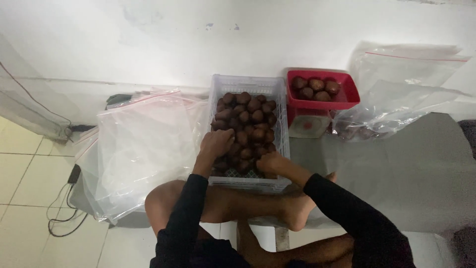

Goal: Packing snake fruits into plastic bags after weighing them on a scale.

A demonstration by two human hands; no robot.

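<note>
A white plastic crate [248,84] on the floor in front of me holds several dark brown, scaly round fruits [250,119]. My left hand [216,144] rests palm down on the fruits at the crate's near left, fingers curled over them. At the crate's near right edge, my right hand [270,162] is closed around fruit. Both arms wear black sleeves. My bare legs are crossed just below the crate.
A red tray [347,94] with several of the same fruits sits on a small scale [307,124] right of the crate. Clear zip bags lie stacked at left [141,149] and right [401,94]. A black cable [62,218] runs over the tiled floor. A white wall stands behind.
</note>
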